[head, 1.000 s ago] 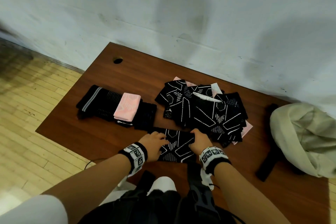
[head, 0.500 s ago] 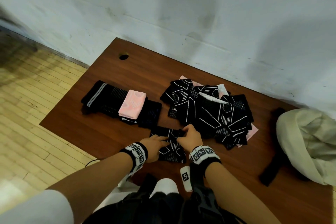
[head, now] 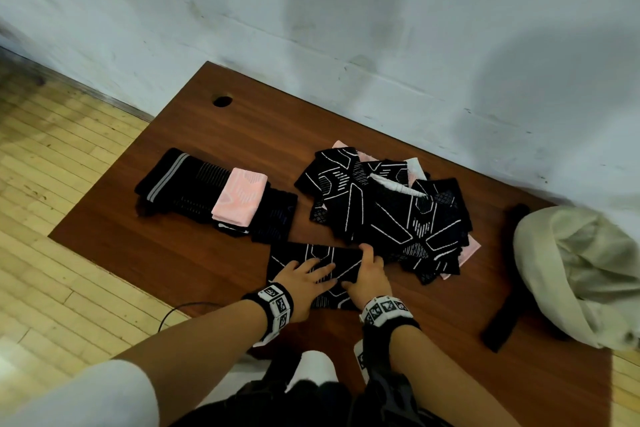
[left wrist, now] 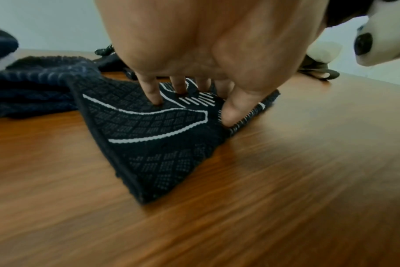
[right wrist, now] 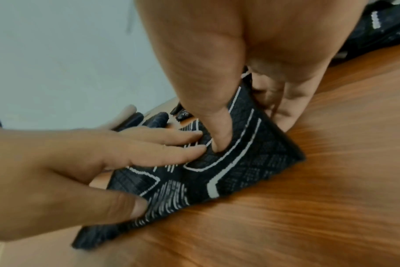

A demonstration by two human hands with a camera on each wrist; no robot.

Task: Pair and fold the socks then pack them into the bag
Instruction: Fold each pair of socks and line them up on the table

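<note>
Both hands work one black patterned sock pair (head: 311, 265) lying flat near the front edge of the bench (head: 194, 253). Her left hand (head: 303, 279) lies spread with straight fingers (left wrist: 152, 94) pressing the fabric down, while the right hand (head: 369, 276) pinches the pair's right end, thumb on top and fingers curled beneath. I judge this to be the folding step: the right end looks ready to come over the held part. The next move calls for a clean fold, then setting the pair on the folded stack (head: 214, 198) at the left. An unsorted sock pile (head: 391, 215) sits just behind the hands, almost touching the pair, so a lifted end could snag it. Bare wood lies left and in front, though the front edge is close. The pale bag (head: 581, 270) slumps at the right end, well apart.
</note>
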